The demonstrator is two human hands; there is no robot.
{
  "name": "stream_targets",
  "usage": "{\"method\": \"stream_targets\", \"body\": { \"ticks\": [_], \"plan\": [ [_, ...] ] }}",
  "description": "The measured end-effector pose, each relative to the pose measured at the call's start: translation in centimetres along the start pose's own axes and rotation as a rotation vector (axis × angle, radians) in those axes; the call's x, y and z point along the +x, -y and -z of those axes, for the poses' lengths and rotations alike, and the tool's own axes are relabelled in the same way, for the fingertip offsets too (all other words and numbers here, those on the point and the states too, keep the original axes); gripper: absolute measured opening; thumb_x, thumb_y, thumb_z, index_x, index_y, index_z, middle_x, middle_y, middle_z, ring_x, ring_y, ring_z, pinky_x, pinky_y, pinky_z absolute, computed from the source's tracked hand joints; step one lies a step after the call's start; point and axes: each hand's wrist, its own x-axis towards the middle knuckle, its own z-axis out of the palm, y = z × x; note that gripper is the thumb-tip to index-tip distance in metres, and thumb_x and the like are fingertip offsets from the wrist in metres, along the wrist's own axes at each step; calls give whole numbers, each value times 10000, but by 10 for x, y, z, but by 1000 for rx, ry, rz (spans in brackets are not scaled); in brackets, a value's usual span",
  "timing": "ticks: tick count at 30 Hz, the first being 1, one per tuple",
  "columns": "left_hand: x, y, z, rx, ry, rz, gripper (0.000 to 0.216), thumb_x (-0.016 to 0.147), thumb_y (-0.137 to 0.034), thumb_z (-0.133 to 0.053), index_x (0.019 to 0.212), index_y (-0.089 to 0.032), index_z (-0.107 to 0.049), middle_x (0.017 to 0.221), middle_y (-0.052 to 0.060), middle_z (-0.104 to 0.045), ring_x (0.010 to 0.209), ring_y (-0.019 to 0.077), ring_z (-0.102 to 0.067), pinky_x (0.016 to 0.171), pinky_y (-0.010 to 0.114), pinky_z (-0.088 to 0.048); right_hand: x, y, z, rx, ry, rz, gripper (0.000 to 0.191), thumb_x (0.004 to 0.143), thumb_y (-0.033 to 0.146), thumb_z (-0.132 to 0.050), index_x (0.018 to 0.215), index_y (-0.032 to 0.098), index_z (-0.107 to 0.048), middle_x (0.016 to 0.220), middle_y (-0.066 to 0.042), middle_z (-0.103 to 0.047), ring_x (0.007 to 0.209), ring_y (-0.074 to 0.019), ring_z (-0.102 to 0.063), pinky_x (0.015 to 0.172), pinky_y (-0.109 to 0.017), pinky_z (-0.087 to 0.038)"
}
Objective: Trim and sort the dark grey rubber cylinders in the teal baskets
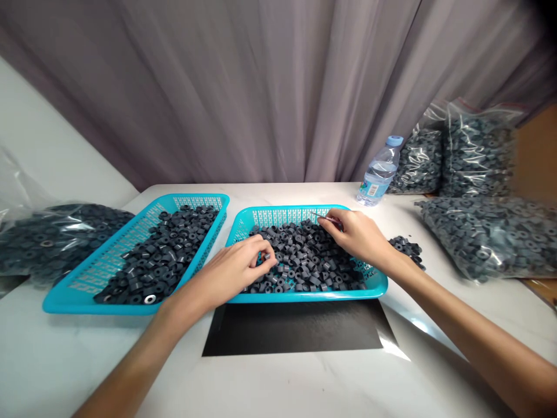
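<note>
Dark rings heap the right basket, the left hand pinching one, the right hand clamped on a thin metal pick, while another pile already fills the left basket.

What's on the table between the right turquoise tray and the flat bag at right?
A small loose heap of dark rings on the white table, shown in the head view.

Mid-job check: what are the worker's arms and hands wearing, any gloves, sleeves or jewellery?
The left hand and right hand are bare: no gloves, no rings showing. The left forearm and right forearm are uncovered: no sleeves, watch or bands in view.
</note>
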Motion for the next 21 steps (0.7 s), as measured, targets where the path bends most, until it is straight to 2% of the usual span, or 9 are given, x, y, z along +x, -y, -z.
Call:
{"method": "stream_targets", "body": {
  "ticks": [5, 8, 16, 18, 21],
  "plan": [
    [-9, 6, 13, -167, 39, 68, 354, 1014, -540, -390, 1016, -258, -603, 933, 0, -553, 811, 184, -543, 787, 320, -434, -1, -1, -1, -5, 0, 7, 350, 1006, 456, -451, 794, 212, -585, 740, -43, -665, 673, -190, -564, 596, -289, -282],
    [-14, 5, 21, -194, 56, 66, 334, 1028, -510, -357, 1003, -246, -560, 981, 4, -551, 902, 195, -529, 865, 326, -418, -1, -1, -2, -2, -1, 4, 349, 1005, 454, -453, 791, 212, -582, 729, -39, -661, 665, -189, -564, 596, -288, -283],
    [-17, 3, 24, -147, 3, 63, 295, 1039, -446, -308, 963, -229, -494, 977, 11, -529, 924, 198, -519, 909, 329, -405, 0, -2, -2, -3, 3, 5, 356, 1004, 471, -450, 803, 216, -596, 747, -43, -678, 684, -197, -585, 602, -287, -292],
    [-22, 15, 35, -96, -73, 73, 300, 1031, -452, -325, 973, -224, -510, 985, 16, -540, 932, 203, -527, 911, 323, -407, 0, -2, -2, -5, 4, 7, 360, 1003, 473, -451, 802, 213, -599, 749, -47, -680, 683, -197, -586, 601, -288, -292],
    [-36, 53, 61, 73, -230, 161, 257, 1010, -412, -368, 995, -207, -522, 1013, 28, -558, 992, 214, -524, 952, 324, -393, 0, -3, -2, -7, 8, 13, 362, 1002, 475, -450, 806, 211, -601, 760, -53, -686, 685, -199, -587, 600, -291, -290]
  ]
}}
